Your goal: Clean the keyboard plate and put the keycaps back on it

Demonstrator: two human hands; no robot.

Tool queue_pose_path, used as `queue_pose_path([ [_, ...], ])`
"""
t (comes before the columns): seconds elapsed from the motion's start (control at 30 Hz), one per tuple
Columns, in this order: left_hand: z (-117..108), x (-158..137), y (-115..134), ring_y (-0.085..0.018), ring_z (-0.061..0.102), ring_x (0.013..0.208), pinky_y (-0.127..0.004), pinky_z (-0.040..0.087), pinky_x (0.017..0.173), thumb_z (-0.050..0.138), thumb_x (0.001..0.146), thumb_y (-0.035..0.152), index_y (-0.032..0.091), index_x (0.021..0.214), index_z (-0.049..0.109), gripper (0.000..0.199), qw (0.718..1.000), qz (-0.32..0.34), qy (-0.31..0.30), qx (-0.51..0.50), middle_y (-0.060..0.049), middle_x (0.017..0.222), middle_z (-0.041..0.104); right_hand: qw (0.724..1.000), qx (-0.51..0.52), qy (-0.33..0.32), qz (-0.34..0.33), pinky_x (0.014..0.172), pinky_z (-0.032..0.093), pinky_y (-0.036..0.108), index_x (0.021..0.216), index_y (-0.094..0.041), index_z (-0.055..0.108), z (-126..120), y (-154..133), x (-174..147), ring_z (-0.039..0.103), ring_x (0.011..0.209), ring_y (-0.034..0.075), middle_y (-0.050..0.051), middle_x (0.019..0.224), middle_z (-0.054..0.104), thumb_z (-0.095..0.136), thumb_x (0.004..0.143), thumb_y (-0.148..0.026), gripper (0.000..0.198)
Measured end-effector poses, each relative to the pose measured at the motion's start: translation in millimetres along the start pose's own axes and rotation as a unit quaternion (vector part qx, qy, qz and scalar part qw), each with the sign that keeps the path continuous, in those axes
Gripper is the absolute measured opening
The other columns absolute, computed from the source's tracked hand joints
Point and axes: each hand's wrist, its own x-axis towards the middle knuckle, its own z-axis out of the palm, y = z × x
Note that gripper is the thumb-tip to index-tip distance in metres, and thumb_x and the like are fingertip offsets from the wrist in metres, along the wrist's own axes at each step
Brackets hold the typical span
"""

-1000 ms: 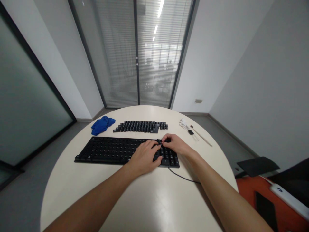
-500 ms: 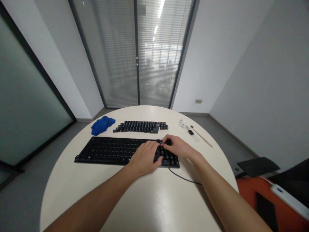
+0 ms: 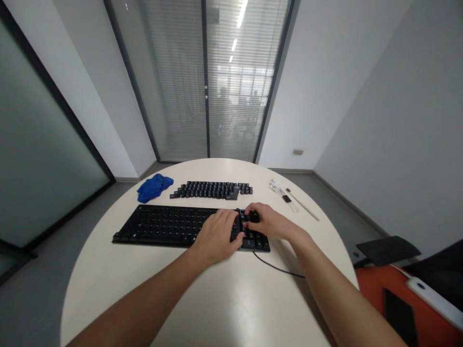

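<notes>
A black keyboard [image 3: 159, 224] lies across the table, its main section stripped of most keycaps, with keys still on the number pad at the right end. My left hand [image 3: 218, 233] rests over its right-centre part, fingers stretched forward and thumb out to the side, holding nothing. My right hand [image 3: 269, 220] is bent over the number pad. Its thumb and index finger are apart, with keys between and below them; no loose piece shows in them. Behind the keyboard, loose black keycaps [image 3: 208, 190] are laid out in rows.
On the round table [image 3: 202, 299], a blue cloth [image 3: 155, 188] lies far left. A wire puller with a black grip [image 3: 286, 198] and a thin wooden-handled brush [image 3: 304, 205] lie at right. The keyboard's cable [image 3: 277, 266] runs under my right forearm. An orange chair [image 3: 378, 284] stands lower right.
My right hand's thumb and index finger have spread apart and shifted slightly right over the number pad. My left hand has stayed in place on the keyboard.
</notes>
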Motion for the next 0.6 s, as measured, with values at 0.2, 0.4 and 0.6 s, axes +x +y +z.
queue_pose_path([
  [0.2, -4, -1, -5, -0.030, 0.055, 0.114, -0.047, 0.044, 0.100, 0.050, 0.089, 0.022, 0.017, 0.113, 0.055, 0.025, 0.993, -0.093, 0.021, 0.070, -0.013, 0.118, 0.062, 0.999, -0.018, 0.006, -0.046, 0.103, 0.036, 0.048, 0.110, -0.027, 0.065, 5, -11, -1, 0.052, 0.124, 0.031, 0.007, 0.126, 0.064, 0.066, 0.084, -0.030, 0.026],
  [0.4, -2, -1, -7, -0.030, 0.057, 0.116, -0.047, 0.045, 0.102, 0.047, 0.091, 0.020, 0.013, 0.118, 0.055, 0.030, 0.992, -0.108, 0.005, 0.060, -0.015, 0.121, 0.063, 0.998, -0.055, 0.003, 0.016, 0.092, 0.041, 0.042, 0.103, -0.025, 0.063, 7, -19, 1, 0.058, 0.110, 0.030, 0.007, 0.114, 0.067, 0.066, 0.079, -0.028, 0.024],
  [0.6, 6, -5, -8, -0.030, 0.047, 0.137, -0.049, 0.035, 0.116, 0.049, 0.096, 0.033, 0.014, 0.136, 0.050, 0.044, 0.998, -0.043, -0.012, 0.036, -0.016, 0.145, 0.054, 0.992, -0.095, 0.011, 0.084, 0.078, 0.042, 0.036, 0.099, -0.025, 0.064, -3, 4, 0, 0.062, 0.098, 0.029, 0.008, 0.108, 0.069, 0.068, 0.078, -0.029, 0.023],
])
